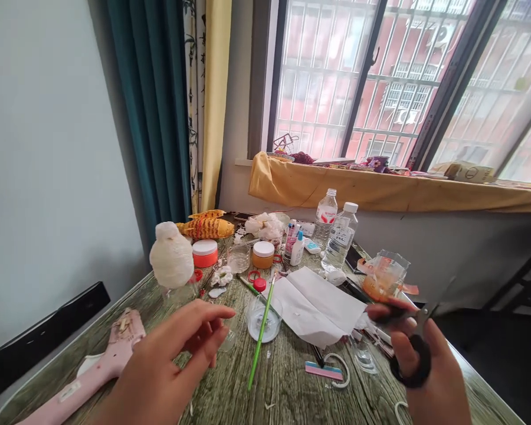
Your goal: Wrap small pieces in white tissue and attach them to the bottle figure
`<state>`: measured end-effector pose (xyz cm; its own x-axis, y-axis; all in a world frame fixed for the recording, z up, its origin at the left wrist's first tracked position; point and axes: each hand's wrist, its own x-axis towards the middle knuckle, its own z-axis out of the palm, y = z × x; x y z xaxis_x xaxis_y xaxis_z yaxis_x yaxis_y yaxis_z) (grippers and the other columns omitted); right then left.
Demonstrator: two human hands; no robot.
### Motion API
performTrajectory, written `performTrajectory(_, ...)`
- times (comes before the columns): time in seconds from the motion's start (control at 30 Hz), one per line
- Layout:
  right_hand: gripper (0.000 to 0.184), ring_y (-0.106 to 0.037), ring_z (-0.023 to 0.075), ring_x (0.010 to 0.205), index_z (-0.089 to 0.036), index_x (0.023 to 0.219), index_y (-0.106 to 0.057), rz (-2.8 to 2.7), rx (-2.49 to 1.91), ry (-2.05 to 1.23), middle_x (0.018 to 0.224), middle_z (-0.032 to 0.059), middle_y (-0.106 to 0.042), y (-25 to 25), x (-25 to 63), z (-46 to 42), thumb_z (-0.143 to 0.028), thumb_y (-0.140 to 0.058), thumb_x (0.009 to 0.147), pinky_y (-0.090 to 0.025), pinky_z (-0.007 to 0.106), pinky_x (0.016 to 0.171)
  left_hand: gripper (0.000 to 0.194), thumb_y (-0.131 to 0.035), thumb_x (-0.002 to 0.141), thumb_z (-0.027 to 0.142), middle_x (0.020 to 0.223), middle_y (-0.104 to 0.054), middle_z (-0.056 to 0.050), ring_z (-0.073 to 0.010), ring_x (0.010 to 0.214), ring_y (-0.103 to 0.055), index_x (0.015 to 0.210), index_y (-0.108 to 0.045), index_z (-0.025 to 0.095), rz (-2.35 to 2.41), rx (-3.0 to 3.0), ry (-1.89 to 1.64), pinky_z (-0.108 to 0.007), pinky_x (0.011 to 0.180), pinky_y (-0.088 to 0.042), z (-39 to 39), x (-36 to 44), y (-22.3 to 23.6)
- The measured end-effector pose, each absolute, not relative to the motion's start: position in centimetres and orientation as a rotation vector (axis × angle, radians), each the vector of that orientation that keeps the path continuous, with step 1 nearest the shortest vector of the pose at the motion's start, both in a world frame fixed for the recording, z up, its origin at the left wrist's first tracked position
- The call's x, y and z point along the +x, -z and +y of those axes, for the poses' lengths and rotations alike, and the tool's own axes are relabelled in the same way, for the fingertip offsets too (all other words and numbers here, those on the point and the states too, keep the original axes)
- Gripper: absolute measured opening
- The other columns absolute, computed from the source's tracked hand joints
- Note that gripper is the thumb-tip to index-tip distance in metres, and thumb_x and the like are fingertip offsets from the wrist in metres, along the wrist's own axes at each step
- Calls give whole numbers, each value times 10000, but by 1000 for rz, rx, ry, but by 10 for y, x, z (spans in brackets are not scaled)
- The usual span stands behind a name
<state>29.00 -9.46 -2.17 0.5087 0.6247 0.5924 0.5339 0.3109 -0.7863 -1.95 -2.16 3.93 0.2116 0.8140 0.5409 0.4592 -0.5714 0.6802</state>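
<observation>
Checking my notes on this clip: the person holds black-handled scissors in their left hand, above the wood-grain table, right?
Not quite: the head view shows the black-handled scissors in the right hand, not the left, above the wood-grain table.

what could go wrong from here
The open scissors in the right hand have their blades close to the fingers, so a slip could nick them. The left hand is right by the glass dish with the green brush leaning in it, so a careless move could tip them.
</observation>
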Motion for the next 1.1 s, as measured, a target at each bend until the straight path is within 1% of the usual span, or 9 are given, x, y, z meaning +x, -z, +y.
performTrajectory(0.1, 432, -614, 271, 1087, -249, 1249, -493, -1332, -1432, 41, 1190, 87, -622, 30, 297, -91, -487, -591, 903, -508, 390, 916, 261, -558, 837, 496, 601, -655, 28, -161, 534, -633, 868, -727, 299, 1293, 2138, -1317, -211, 488, -526, -9, -18, -29)
performTrajectory(0.23, 340, -565, 301, 1033, -248, 1171, -565, -1603, -1656, 414, 1096, 68, -633, 39, 280, -80, -202, -600, 835, -444, 427, 877, 278, -531, 855, 523, 681, -686, 36, -173, 589, -628, 933, -721, 336, 1407, 2233, -1372, -270, 661, -555, 3, -15, -19)
performTrajectory(0.3, 426, -535, 301, 1014, -243, 1093, -616, -1680, -1681, 460, 1025, 54, -644, 39, 271, -77, -23, -512, 743, -388, 432, 892, 272, -534, 856, 528, 681, -691, 42, -175, 576, -625, 940, -720, 348, 1433, 2223, -1347, -260, 612, -543, 7, -16, -16)
performTrajectory(0.4, 519, -522, 276, 889, -216, 954, -656, -1735, -1747, 431, 841, 44, -633, 38, 264, -75, 81, -442, 587, -355, 392, 831, 270, -540, 852, 527, 655, -692, 43, -176, 543, -623, 938, -724, 350, 1490, 2164, -1340, -234, 475, -493, 10, -17, -15)
performTrajectory(0.63, 492, -511, 267, 813, -213, 896, -662, -1789, -1792, 369, 764, 41, -625, 37, 269, -74, 82, -449, 566, -345, 396, 819, 279, -539, 846, 523, 679, -715, 29, -186, 591, -659, 927, -733, 340, 1490, 2133, -1307, -221, 438, -483, 9, -18, -18)
performTrajectory(0.73, 399, -533, 258, 846, -223, 955, -648, -1704, -1750, 351, 825, 36, -638, 34, 271, -74, 32, -483, 698, -382, 402, 859, 294, -532, 855, 540, 675, -703, 30, -187, 598, -661, 951, -725, 341, 1504, 2134, -1279, -220, 438, -482, 11, -21, -16)
performTrajectory(0.87, 228, -580, 253, 955, -196, 1099, -596, -1536, -1736, 289, 1014, 85, -621, 26, 278, -79, -217, -537, 880, -484, 366, 836, 278, -510, 866, 504, 734, -724, 35, -178, 575, -656, 955, -717, 341, 1492, 2196, -1252, -244, 514, -521, 17, -25, -13)
performTrajectory(1.0, 469, -555, 277, 1066, -232, 1159, -597, -1568, -1796, 173, 1066, 53, -629, 14, 280, -87, -202, -639, 694, -487, 392, 902, 300, -483, 851, 447, 798, -770, 13, -213, 594, -694, 968, -722, 309, 1571, 2250, -1139, -305, 603, -563, 25, -28, -14)
performTrajectory(1.1, 489, -553, 269, 1090, -230, 1149, -599, -1560, -1849, 121, 1077, 46, -638, 6, 276, -89, -207, -577, 660, -487, 386, 916, 356, -442, 842, 420, 931, -797, -57, -281, 748, -743, 975, -729, 256, 1616, 2303, -1032, -365, 667, -580, 29, -29, -13)
